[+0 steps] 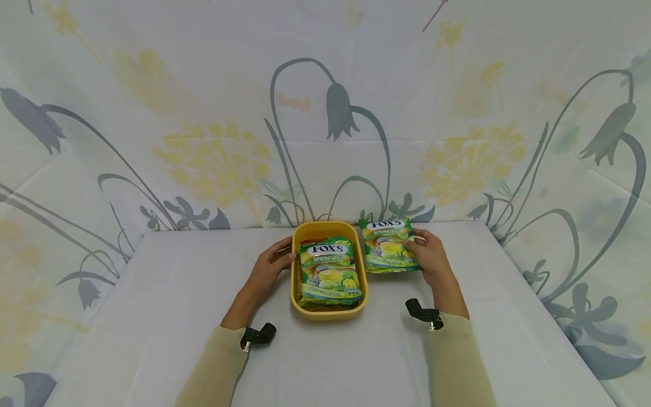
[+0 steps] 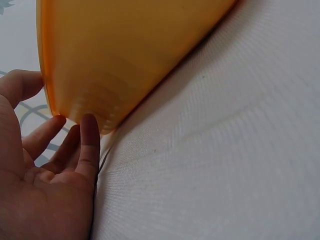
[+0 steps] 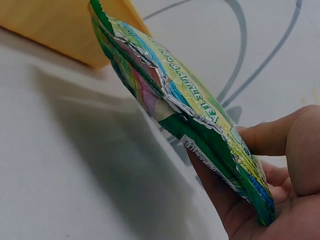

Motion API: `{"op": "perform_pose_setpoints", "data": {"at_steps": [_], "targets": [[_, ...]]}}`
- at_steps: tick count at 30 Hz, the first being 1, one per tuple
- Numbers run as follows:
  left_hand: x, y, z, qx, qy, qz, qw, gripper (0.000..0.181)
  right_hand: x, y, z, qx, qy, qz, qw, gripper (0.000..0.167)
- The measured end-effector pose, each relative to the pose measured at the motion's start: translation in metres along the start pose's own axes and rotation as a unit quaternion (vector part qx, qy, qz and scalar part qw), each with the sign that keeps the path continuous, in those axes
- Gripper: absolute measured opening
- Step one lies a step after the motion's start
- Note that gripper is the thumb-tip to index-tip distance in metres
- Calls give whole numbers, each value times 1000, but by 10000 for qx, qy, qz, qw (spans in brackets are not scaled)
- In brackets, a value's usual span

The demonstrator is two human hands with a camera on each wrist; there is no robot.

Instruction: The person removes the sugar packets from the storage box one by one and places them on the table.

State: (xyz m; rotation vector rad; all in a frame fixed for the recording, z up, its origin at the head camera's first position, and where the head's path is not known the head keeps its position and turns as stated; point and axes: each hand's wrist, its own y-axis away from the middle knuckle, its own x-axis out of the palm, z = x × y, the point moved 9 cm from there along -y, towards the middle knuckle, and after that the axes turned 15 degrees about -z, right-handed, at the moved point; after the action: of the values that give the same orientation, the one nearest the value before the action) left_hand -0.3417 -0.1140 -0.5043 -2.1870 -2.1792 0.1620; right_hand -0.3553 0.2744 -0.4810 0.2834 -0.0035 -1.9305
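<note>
A yellow plastic tub (image 1: pixel 329 316) with rounded corners stands on the table, holding a green candy packet (image 1: pixel 330 271) labelled FOX'S Spring Tea; green edges beneath suggest more packets. My left hand (image 1: pixel 269 265) is at the tub's left side. In the left wrist view, its thumb and fingers (image 2: pixel 90 145) touch the outer wall and rim, fairly straight. Right of the tub, my right hand (image 1: pixel 431 257) grips a matching candy packet (image 1: pixel 387 246) by its right edge, thumb on the front and fingers behind. The right wrist view has this packet (image 3: pixel 175 100) raised above the table with a shadow below.
A white cloth (image 1: pixel 193 294) covers the table. Behind and at the sides hangs pale fabric (image 1: pixel 325 169) printed with grey and yellow flowers. Each wrist wears a small black camera, one on the left (image 1: pixel 258 335) and one on the right (image 1: pixel 423 312).
</note>
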Motion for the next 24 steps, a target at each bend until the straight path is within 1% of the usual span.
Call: {"op": "perform_pose_setpoints", "data": {"at_steps": [8, 16, 24], "targets": [[1, 0, 1, -25, -19, -24, 10000, 54, 2, -6, -13, -4, 30, 44, 10000, 63], [0, 0, 2, 35, -41, -12, 10000, 55, 5, -7, -19, -156, 59, 42, 9999, 61], [0, 0, 1, -53, -44, -45, 10000, 53, 6, -9, -24, -340, 417, 11, 9986, 60]]}}
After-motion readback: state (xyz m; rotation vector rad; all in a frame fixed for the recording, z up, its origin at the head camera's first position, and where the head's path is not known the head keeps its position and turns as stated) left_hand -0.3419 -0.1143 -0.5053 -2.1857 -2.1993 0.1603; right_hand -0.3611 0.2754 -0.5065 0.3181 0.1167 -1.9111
